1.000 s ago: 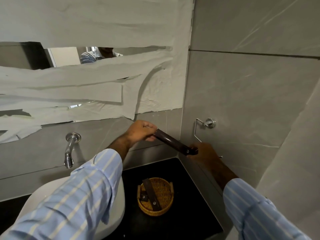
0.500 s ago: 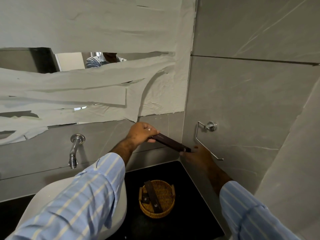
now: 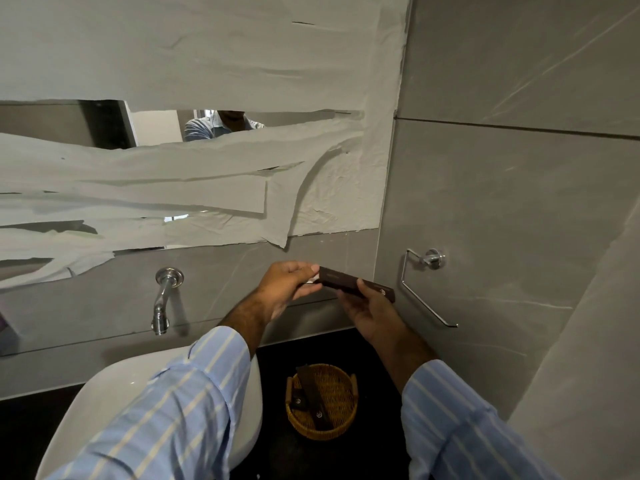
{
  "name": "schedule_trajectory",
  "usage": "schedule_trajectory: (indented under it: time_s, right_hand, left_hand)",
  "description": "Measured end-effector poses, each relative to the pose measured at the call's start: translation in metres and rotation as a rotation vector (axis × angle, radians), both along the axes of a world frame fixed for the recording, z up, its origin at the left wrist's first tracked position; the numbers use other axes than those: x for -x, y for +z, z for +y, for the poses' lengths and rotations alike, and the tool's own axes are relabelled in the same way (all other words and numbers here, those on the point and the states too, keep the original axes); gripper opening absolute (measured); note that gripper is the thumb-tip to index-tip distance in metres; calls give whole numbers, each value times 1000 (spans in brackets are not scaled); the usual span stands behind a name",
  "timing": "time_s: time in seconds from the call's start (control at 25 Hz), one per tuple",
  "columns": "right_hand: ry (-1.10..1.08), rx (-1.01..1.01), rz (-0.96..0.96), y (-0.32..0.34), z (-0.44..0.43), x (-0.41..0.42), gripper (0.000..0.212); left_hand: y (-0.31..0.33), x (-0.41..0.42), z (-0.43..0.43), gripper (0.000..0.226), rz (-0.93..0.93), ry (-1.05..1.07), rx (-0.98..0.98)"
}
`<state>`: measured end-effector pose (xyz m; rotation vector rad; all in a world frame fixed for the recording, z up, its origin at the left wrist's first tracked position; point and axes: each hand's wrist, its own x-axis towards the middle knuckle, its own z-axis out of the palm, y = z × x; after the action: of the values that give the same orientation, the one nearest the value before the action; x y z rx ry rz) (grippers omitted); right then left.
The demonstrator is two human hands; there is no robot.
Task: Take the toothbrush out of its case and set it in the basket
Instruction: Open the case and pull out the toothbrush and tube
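Note:
A long dark brown toothbrush case (image 3: 346,282) is held level in front of the wall, above the counter. My left hand (image 3: 284,292) pinches its left end, where a bit of white shows between my fingers. My right hand (image 3: 374,317) grips the case from below near its right end. The toothbrush itself is hidden apart from that white bit. A round wicker basket (image 3: 341,424) stands on the black counter below my hands, with two dark brown cases (image 3: 311,396) lying in it.
A white basin (image 3: 114,400) sits at the left under a chrome wall tap (image 3: 162,303). A chrome paper holder (image 3: 426,285) sticks out of the right wall. The mirror above is covered with torn paper strips (image 3: 194,188). The black counter (image 3: 377,455) ends at the right wall.
My hands have drawn closer together and lower, the case has tilted from slanted to nearly level, and my right hand has shifted from its end to under its middle.

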<state>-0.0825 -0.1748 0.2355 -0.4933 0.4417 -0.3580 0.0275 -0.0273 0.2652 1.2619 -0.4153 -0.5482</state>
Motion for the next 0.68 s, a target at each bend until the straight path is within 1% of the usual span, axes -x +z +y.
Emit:
schedule_trajectory:
  time_s: [0.08,0.12,0.16,0.24,0.28,0.32,0.36,0.4,0.44,0.48,0.56,0.6,0.64,0.68]
  right_hand:
    - [-38,-35,-28,3,0,-2,12]
    - [-37,-39,-27,3,-1,-3,15]
    - [-34,-31,-19,3,-1,-3,16]
    - [-27,-3,-3,5,0,-4,11]
    - [-26,18,5,5,2,-5,8]
    - [-27,43,13,6,3,-6,8]
    - [-33,71,20,8,4,-7,10]
    - [-44,98,25,10,4,-8,13]
    - [-56,124,29,13,5,-9,18]
    - [-67,159,32,17,4,-10,25]
    - [-95,270,41,27,3,-14,32]
    - [-112,352,53,32,3,-16,33]
    - [-128,448,66,38,3,-17,33]
    - [-140,546,73,43,3,-19,32]
  left_hand:
    - [-2,-1,6,22,83,-27,69]
    - [-2,-1,8,22,80,-2,52]
    - [-3,-2,10,25,-7,68,-36]
    - [-7,-5,12,29,-368,282,-326]
    - [-9,-3,13,25,-539,349,-422]
    - [-9,-1,12,20,-647,368,-454]
    - [-9,2,11,16,-677,350,-459]
    - [-10,5,9,16,-651,329,-461]
    - [-10,8,7,18,-553,311,-435]
    - [-10,11,4,18,-378,289,-363]
    - [-7,21,-1,20,53,210,-112]
    - [-5,25,-2,22,230,166,13]
    - [-5,29,-3,25,344,141,97]
    - [-6,31,-4,30,412,130,156]
